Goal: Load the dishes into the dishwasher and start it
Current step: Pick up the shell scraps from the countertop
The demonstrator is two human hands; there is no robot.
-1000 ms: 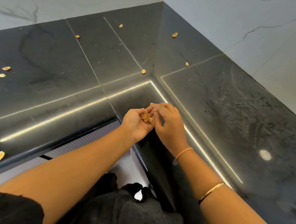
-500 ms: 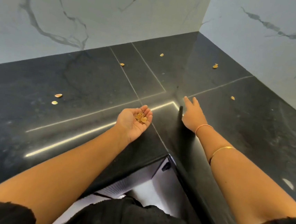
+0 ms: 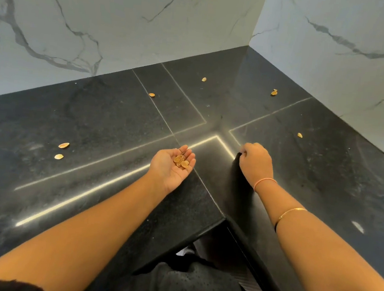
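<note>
No dishes and no dishwasher are in view. My left hand (image 3: pixel 168 170) lies palm up over the black countertop (image 3: pixel 99 122), fingers relaxed, carrying several tan nutshells (image 3: pixel 181 162) in the palm. To its right, my right hand (image 3: pixel 256 162) is knuckles up with its fingers curled down, the tips pinched together against the counter. Whatever they pinch is hidden under the hand. Loose shells lie around: two at the left (image 3: pixel 61 150), one near the back seam (image 3: pixel 152 94), one further back (image 3: pixel 204 79), a pair at the back right (image 3: pixel 274 92) and one at the right (image 3: pixel 300 135).
White marble walls (image 3: pixel 128 22) close the counter at the back and the right, forming a corner. The counter's front edge makes an inner corner (image 3: pixel 225 219) just in front of my body, with dark clothing below it.
My right hand left the left palm, reached out flat toward the seam corner, then curled its fingers where a shell lay. That shell no longer shows. The camera tilted up.
</note>
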